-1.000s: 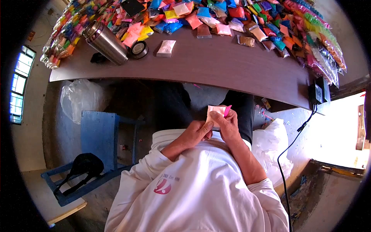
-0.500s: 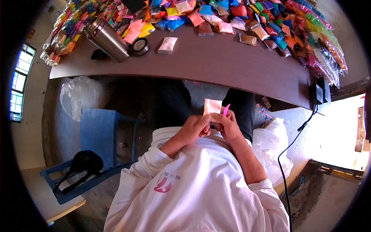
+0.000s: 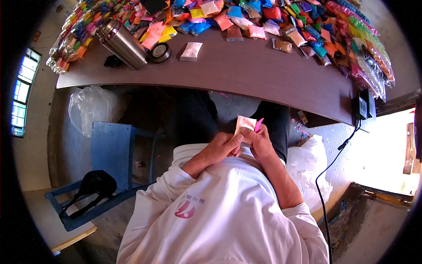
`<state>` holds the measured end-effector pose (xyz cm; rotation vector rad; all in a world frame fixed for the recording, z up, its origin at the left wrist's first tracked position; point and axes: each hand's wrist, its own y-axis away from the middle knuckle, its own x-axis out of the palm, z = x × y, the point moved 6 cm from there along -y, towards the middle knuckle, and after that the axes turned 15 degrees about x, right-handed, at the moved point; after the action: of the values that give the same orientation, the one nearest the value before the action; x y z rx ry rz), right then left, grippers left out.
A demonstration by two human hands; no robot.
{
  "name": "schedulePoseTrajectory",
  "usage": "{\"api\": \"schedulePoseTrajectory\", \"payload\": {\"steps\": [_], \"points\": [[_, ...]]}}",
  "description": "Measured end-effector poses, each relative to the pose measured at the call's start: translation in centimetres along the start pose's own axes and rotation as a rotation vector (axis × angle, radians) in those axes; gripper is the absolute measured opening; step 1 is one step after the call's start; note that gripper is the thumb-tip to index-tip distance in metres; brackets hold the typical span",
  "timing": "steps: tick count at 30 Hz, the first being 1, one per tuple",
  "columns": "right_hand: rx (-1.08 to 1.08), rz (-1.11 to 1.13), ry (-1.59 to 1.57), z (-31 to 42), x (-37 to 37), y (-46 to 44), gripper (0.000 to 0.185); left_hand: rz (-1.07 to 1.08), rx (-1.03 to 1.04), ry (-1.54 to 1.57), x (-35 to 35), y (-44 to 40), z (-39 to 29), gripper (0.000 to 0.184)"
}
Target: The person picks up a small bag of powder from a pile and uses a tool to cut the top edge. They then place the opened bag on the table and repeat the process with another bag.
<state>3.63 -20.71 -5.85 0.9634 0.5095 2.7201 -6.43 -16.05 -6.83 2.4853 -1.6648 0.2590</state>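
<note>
A small pale pink packet (image 3: 246,122) stands upright above my lap, its lower part hidden by my fingers. My right hand (image 3: 260,141) is closed on its lower right side, thumb across the front. Between the fingers of this same hand a thin bright pink piece (image 3: 258,125) sticks up; its kind I cannot make out. My left hand (image 3: 223,145) is closed, with thumb and fingers pinching at the packet's lower left corner.
Ahead is a dark brown table (image 3: 228,66) with a heap of colourful packets (image 3: 263,15). A steel flask (image 3: 123,44), its lid (image 3: 160,53) and a single pale packet (image 3: 191,52) lie nearer. A blue chair (image 3: 112,149) holds a black bag (image 3: 99,185); a black cable (image 3: 323,176) hangs right.
The packet has shifted slightly right and down and leans a little more. My left hand has slid a bit along its lower edge, while my right hand keeps the pink piece.
</note>
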Motion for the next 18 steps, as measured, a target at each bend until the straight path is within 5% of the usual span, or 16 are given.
{"api": "schedulePoseTrajectory", "payload": {"steps": [5, 8, 10, 14, 18], "points": [[0.019, 0.062, -0.001, -0.7, -0.1, -0.2, 0.014, 0.043, -0.010, -0.057, 0.3, 0.0, -0.8, 0.051], [0.020, -0.113, -0.146, -1.6, -1.6, -0.6, 0.017, 0.057, -0.012, -0.114, 0.3, -0.1, -1.1, 0.052], [-0.040, -0.068, 0.063, -0.9, -1.0, -0.5, 0.017, 0.063, -0.003, -0.136, 0.3, -0.1, -0.9, 0.053], [-0.023, 0.036, -0.001, -0.2, 0.1, 0.1, 0.017, 0.035, -0.011, -0.096, 0.3, -0.1, -1.1, 0.054], [0.002, -0.164, -0.143, -1.1, -2.2, -0.2, 0.018, 0.037, -0.019, -0.105, 0.2, 0.0, -0.7, 0.054]]}}
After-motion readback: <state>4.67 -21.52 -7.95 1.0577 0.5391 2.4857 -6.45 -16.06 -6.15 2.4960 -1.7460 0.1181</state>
